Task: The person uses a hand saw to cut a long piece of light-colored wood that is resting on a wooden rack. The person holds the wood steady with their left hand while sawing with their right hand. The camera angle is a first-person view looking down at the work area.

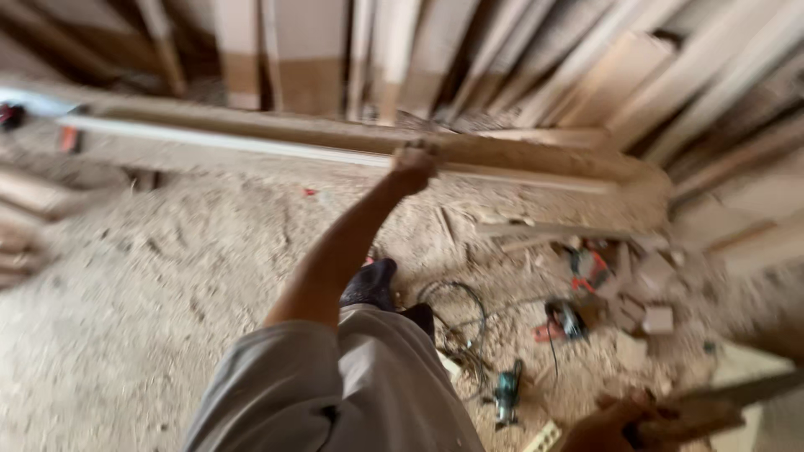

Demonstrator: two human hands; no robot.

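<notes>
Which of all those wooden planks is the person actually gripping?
The long pale plank lying flat across the floor; the left hand grips its edge. The other planks lean upright against the wall.

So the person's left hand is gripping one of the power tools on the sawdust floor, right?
Not quite. In the head view, the left hand grips a long wooden plank, not a tool. The power tools do lie on the sawdust floor, but no hand touches them.
</notes>
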